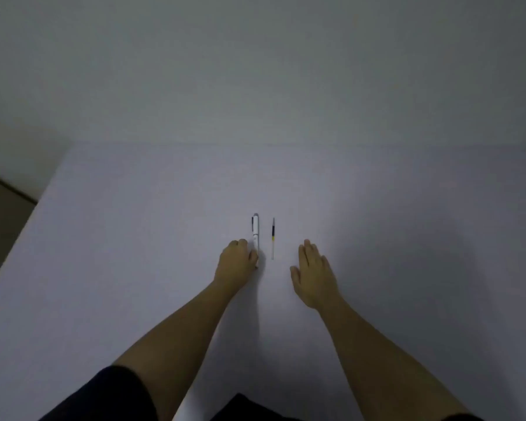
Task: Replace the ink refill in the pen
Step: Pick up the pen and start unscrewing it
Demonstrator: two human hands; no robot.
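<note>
A white pen (256, 230) with a dark clip lies lengthwise on the white table (134, 238), pointing away from me. My left hand (237, 264) has its fingers curled onto the pen's near end, pinching it against the table. Just right of the pen lies a thin ink refill (273, 238), dark at the far end, with a yellow band and clear near end. My right hand (313, 273) rests flat, fingers apart, to the right of the refill and a little nearer to me, touching nothing but the table.
The table's left edge (43, 196) runs diagonally, with floor beyond it. A plain wall (255, 71) stands behind the table's far edge. Dark sleeves show at the bottom of the view.
</note>
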